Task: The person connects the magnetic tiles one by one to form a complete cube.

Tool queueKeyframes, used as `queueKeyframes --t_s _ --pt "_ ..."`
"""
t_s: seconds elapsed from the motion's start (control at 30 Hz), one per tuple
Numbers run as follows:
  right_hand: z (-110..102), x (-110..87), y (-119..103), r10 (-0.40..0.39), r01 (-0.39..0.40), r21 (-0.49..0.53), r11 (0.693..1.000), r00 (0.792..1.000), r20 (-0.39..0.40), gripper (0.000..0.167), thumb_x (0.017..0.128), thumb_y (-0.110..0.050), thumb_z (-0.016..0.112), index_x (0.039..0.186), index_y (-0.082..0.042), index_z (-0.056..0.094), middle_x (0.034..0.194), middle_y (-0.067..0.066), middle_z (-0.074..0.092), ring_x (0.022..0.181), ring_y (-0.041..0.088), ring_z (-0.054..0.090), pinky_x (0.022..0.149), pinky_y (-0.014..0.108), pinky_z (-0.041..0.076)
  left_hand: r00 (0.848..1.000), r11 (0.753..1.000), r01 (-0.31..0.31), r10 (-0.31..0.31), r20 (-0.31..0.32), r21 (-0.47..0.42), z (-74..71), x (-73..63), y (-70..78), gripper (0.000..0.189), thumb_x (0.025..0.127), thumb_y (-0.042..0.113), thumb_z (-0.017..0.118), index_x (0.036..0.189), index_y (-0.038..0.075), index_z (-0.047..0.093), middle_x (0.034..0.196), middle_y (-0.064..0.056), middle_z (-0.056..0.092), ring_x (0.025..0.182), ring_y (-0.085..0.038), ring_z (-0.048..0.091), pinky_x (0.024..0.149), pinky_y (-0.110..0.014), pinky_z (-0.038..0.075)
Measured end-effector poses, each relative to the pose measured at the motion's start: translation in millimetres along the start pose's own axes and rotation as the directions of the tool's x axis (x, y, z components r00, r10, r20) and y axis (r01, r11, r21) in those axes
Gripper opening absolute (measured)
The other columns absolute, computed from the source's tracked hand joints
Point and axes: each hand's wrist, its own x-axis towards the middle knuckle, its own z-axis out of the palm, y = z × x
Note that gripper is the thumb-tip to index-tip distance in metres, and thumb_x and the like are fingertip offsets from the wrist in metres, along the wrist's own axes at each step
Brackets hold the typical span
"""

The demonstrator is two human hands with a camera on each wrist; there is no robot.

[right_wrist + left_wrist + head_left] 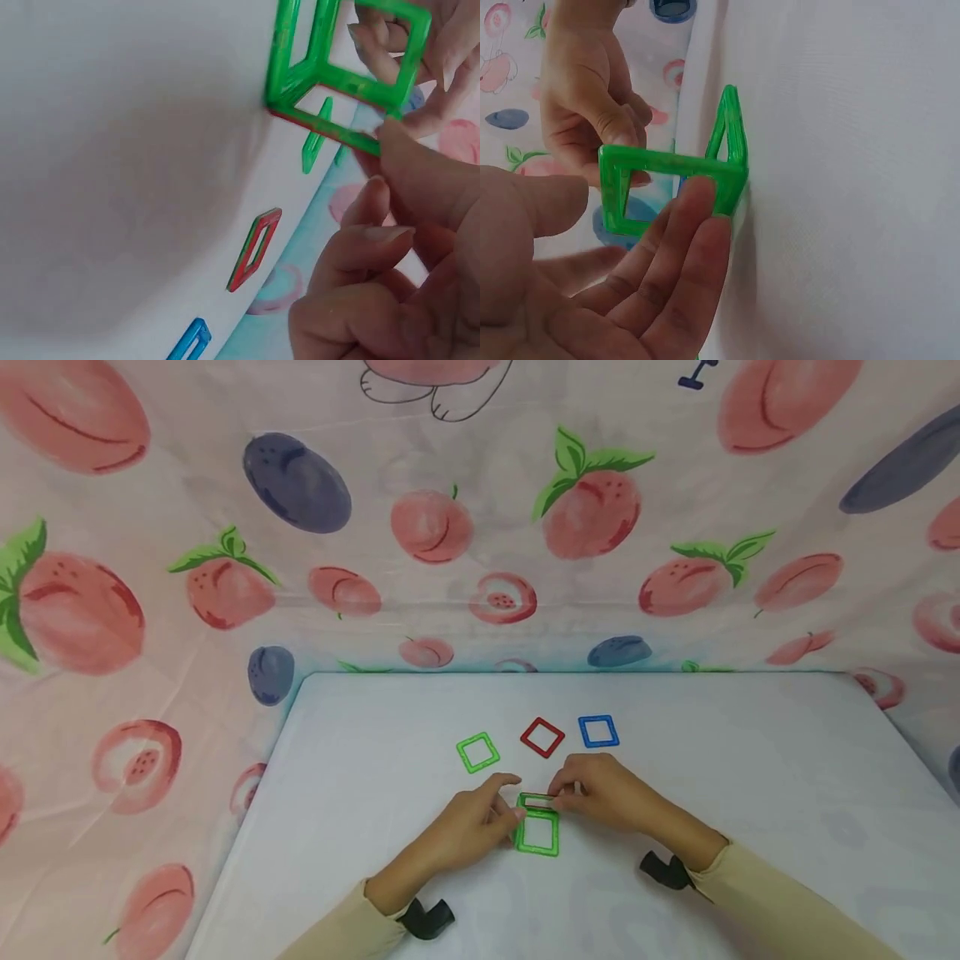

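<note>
**Green frames held at mid-counter**

Green frame [537, 833] lies flat on the white counter [750, 793]; a second green frame [537, 801] is stood upright along its far edge. Left hand [472, 827] touches it with straight fingers; right hand [603, 793] pinches it. Loose green [477, 752], red [542, 737] and blue [598, 731] frames lie just beyond.

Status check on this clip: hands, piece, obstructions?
Left hand touches flat green plastic square frame. Right hand pinches upright green frame. Nothing blocking.
</note>
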Motion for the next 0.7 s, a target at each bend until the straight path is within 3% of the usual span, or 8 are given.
queueKeyframes --t_s 0.07,0.17,0.27,0.37,0.43,0.57,0.7 --pt "1.4 4.2 2.2 -0.033 0.032 0.024 0.999 0.999 0.014 0.01 0.089 -0.017 0.08 0.098 -0.021 0.081 0.088 -0.013 0.066 0.077 0.005 0.053 0.066 0.022 0.047 1.0 1.0 0.003 -0.003 -0.003 0.002 -0.2 0.4 -1.6 0.044 0.106 0.033 0.056 0.145 0.013 0.054 0.086 0.004 0.073 0.073 -0.01 0.07 0.069 -0.022 0.049" --pt "0.1 9.1 7.1 -0.05 0.048 0.047 0.998 0.998 0.041 0.011 0.091 -0.022 0.079 0.101 -0.024 0.081 0.087 -0.015 0.065 0.075 0.006 0.052 0.065 0.022 0.046 1.0 1.0 0.004 -0.004 -0.009 0.01 0.0 1.6 -3.9 0.036 0.107 0.031 0.055 0.137 0.015 0.064 0.08 0.001 0.072 0.071 -0.011 0.069 0.065 -0.022 0.047" --pt "-8.6 12.9 18.4 -0.025 0.025 0.021 0.999 1.0 0.0 0.015 0.093 -0.027 0.076 0.106 -0.021 0.08 0.086 -0.013 0.064 0.074 0.007 0.052 0.064 0.024 0.047 1.0 1.0 0.005 -0.005 -0.018 0.009 0.3 3.4 -5.0 0.03 0.106 0.03 0.055 0.129 0.016 0.069 0.078 0.0 0.072 0.07 -0.011 0.069 0.063 -0.021 0.046" --pt "-22.0 16.2 36.8 0.059 -0.07 -0.101 0.992 0.992 -0.107 0.022 0.095 -0.027 0.074 0.112 -0.014 0.077 0.086 -0.007 0.064 0.075 0.011 0.054 0.067 0.029 0.048 1.0 1.0 0.01 -0.01 -0.026 0.001 0.5 4.7 -5.1 0.029 0.106 0.031 0.057 0.127 0.015 0.07 0.079 0.0 0.072 0.07 -0.012 0.069 0.063 -0.021 0.047" --pt "-29.4 17.0 50.8 0.145 -0.175 -0.189 0.966 0.977 -0.159 0.027 0.093 -0.027 0.076 0.116 -0.011 0.076 0.089 -0.001 0.064 0.08 0.014 0.056 0.072 0.034 0.052 0.999 1.0 0.017 -0.017 -0.028 -0.002 0.5 4.7 -5.1 0.029 0.105 0.031 0.057 0.127 0.015 0.07 0.08 0.001 0.073 0.071 -0.012 0.07 0.063 -0.021 0.047" --pt "-34.9 17.1 71.9 0.277 -0.3 -0.276 0.913 0.953 -0.12 0.031 0.091 -0.027 0.078 0.118 -0.012 0.073 0.095 0.004 0.064 0.087 0.019 0.059 0.08 0.043 0.055 0.999 1.0 0.027 -0.027 -0.034 0.001 0.5 4.1 -6.2 0.028 0.105 0.03 0.058 0.126 0.016 0.07 0.08 0.003 0.073 0.071 -0.012 0.07 0.064 -0.022 0.048" --pt "-33.3 16.1 78.8 0.285 -0.293 -0.256 0.921 0.956 -0.07 0.016 0.092 -0.021 0.077 0.104 -0.012 0.072 0.091 0.002 0.063 0.085 0.019 0.057 0.08 0.04 0.054 0.999 1.0 0.03 -0.03 -0.033 -0.001 0.3 3.4 -6.5 0.029 0.105 0.03 0.058 0.126 0.015 0.07 0.08 0.002 0.073 0.071 -0.011 0.069 0.066 -0.022 0.048"
